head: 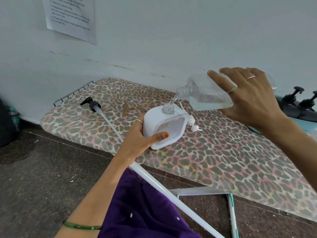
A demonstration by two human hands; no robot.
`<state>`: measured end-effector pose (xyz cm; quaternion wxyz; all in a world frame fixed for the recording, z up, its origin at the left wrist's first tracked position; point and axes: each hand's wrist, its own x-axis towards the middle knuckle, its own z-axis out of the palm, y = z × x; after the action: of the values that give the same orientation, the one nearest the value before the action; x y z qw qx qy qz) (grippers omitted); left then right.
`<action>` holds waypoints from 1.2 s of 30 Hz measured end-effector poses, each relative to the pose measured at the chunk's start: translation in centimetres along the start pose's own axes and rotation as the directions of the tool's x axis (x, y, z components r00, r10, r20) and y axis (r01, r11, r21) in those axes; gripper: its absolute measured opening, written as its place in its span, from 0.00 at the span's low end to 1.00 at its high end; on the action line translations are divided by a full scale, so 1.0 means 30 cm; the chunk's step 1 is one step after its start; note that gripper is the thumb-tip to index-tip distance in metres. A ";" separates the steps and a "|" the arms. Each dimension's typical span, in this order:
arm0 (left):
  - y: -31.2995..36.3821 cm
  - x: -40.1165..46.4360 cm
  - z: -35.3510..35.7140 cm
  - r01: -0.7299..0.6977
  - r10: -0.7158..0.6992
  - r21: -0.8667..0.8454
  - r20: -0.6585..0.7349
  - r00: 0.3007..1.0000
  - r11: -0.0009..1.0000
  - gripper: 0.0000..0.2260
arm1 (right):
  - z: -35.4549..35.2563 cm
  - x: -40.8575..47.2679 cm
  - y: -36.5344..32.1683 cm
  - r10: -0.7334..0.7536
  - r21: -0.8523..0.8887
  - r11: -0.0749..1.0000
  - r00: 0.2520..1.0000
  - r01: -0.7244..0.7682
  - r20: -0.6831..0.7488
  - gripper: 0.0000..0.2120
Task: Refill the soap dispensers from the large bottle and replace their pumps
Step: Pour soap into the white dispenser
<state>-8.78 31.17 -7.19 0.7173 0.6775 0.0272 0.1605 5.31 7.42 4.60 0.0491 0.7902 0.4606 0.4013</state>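
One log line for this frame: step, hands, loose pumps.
step: pouring | right hand: tilts large bottle | left hand: grips white dispenser | black pump, white pump: lying on board

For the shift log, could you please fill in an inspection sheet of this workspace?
Surface: leopard-print ironing board, wire rack at its far end.
Job's things: clear large plastic bottle tilted, pouring into white square dispenser; white pump lying beside it; black pump with long tube lying further left.
Clutter: black pump-top bottles in a blue tray, far right.
Grippers: left hand holds dispenser; right hand holds bottle.
Cables: nothing seen.
Surroundings: white wall, printed sheet, stone floor.
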 end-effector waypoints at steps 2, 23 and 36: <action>0.004 0.000 0.002 0.012 -0.012 -0.007 -0.002 1.000 1.000 0.28 | 0.000 0.000 0.003 -0.006 -0.007 1.000 1.000 0.006 0.001 0.38; 0.026 -0.013 0.015 0.019 -0.019 -0.015 -0.002 1.000 1.000 0.24 | -0.018 0.004 0.018 -0.004 -0.037 0.999 1.000 0.005 0.015 0.40; 0.017 -0.010 0.010 0.008 -0.008 -0.013 0.001 1.000 1.000 0.25 | -0.025 0.011 0.024 -0.020 -0.065 0.998 1.000 0.019 -0.008 0.41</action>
<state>-9.10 30.83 -6.71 0.7222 0.6729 0.0286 0.1576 5.39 7.03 5.62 0.0766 0.7819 0.4554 0.4188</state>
